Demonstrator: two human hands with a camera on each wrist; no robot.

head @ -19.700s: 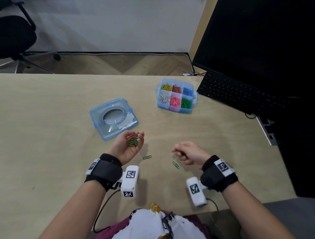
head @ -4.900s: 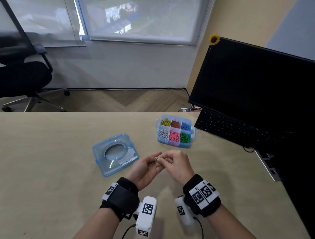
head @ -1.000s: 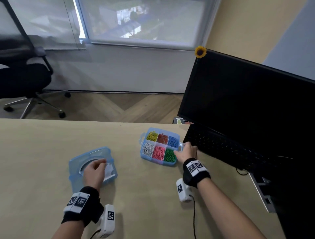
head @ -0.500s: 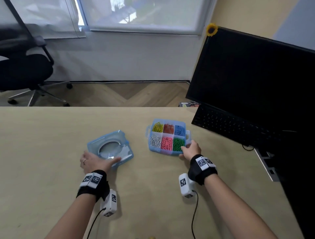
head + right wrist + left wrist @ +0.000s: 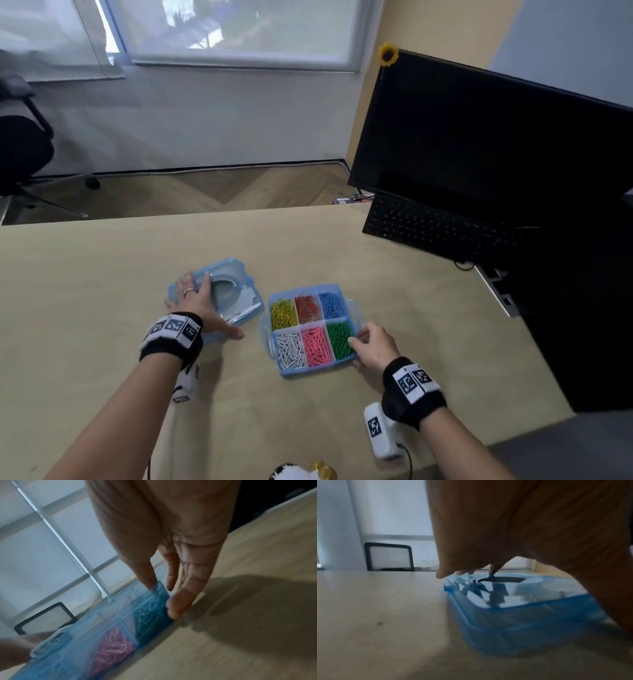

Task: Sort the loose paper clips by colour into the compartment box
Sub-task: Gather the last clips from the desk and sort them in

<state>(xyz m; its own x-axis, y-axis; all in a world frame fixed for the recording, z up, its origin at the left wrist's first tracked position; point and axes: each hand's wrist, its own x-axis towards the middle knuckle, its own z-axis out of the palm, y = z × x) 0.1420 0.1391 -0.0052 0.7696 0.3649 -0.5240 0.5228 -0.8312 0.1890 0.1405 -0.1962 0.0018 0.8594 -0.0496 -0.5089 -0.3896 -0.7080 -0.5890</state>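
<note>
Compartment box (image 5: 310,370) & lid (image 5: 239,301) on tan desk (image 5: 85,291), window (image 5: 236,31) behind.

Light wood-look table (image 5: 102,281) carried everything. Near middle: blue compartment box (image 5: 343,362), open, 6 sections w/ clips sorted by colour – yellow, red, blue at far side; white, pink, green at near side. Just left of it, close but apart, lay the clear blue lid (image 5: 255,301) flat on the top. Right-rear: black keyboard (image 5: 435,228) and dark monitor (image 5: 479,144); monitor's foot hidden, so can't tell how it stood. Small silver hub or bracket (image 5: 498,291) lay at right edge, by a thin cable loop (image 5: 464,264).
</note>
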